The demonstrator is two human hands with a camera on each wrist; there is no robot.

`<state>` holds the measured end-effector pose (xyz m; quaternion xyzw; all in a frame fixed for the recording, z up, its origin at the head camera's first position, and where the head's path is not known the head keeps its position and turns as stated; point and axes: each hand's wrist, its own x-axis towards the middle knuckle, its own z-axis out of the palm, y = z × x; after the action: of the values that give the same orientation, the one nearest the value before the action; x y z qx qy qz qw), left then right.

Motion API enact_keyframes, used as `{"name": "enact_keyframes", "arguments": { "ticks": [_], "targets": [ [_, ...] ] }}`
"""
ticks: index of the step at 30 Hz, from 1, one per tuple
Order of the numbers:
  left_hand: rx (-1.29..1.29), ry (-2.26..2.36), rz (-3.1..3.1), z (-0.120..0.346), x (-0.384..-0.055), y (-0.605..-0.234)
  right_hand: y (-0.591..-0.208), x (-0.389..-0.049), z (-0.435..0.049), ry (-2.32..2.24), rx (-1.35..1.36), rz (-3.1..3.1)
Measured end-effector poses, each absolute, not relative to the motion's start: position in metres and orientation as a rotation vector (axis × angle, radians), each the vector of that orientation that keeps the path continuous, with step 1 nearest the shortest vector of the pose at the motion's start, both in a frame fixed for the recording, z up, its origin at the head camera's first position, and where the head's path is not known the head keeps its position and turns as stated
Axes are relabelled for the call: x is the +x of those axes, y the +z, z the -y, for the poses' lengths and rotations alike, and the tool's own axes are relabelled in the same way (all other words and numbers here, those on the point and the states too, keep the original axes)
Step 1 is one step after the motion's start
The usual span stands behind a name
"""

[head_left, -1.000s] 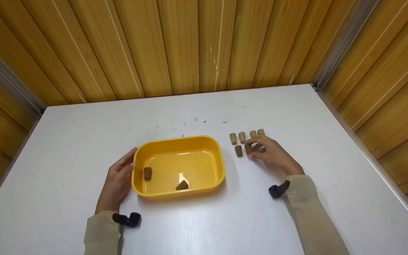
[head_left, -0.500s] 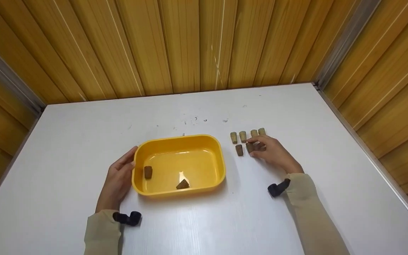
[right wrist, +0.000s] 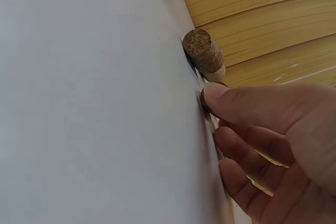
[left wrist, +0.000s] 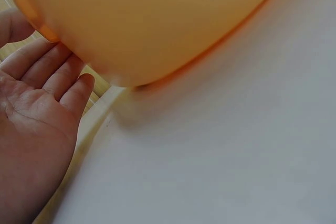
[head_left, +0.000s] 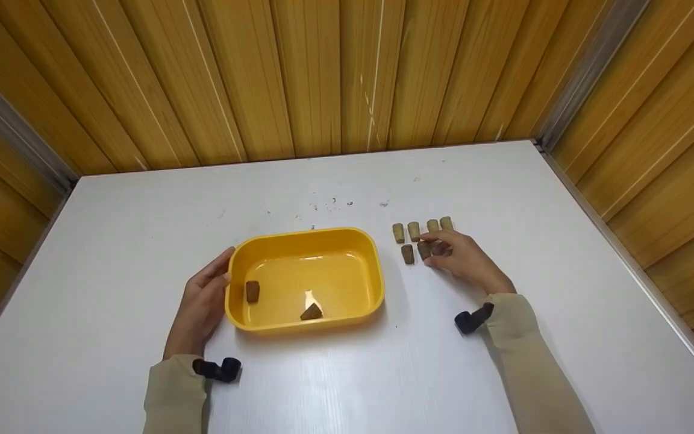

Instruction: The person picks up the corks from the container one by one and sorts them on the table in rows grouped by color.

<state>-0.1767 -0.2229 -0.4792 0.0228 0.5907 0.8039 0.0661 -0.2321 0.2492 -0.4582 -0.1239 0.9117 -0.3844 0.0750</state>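
In the head view my left hand [head_left: 200,304] rests at the left side of a yellow plastic tray [head_left: 305,328]. The left wrist view shows its fingers fairly straight against the outer wall. Two brown cork stoppers lie inside: one cork [head_left: 253,292] by the left wall, another cork [head_left: 311,312] tilted near the front wall. Right of the tray, my right hand [head_left: 464,259] pinches a brown cork [head_left: 423,251] between thumb and forefinger at the table surface. Another brown cork [head_left: 407,254] lies just left of it, and one more [head_left: 441,248] is partly hidden behind the fingers.
Behind the brown corks stands a row of several paler corks, among them a left-hand cork [head_left: 398,232]. Everything is on a white table [head_left: 347,386]. Wood-patterned panels [head_left: 308,78] close in the back and both sides.
Both hands keep almost the same places. The pinched cork shifts only very slightly beside the other brown corks, and the head view drifts a little.
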Motion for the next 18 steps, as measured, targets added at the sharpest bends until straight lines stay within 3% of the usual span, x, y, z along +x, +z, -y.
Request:
{"name": "enact_keyframes", "arguments": {
  "ticks": [18],
  "targets": [
    [0.055,2.423,-1.783,0.2224,-0.1758,-0.4778,-0.4557,-0.2304,-0.2507,-1.175,-0.333,-2.708]
  ]
}}
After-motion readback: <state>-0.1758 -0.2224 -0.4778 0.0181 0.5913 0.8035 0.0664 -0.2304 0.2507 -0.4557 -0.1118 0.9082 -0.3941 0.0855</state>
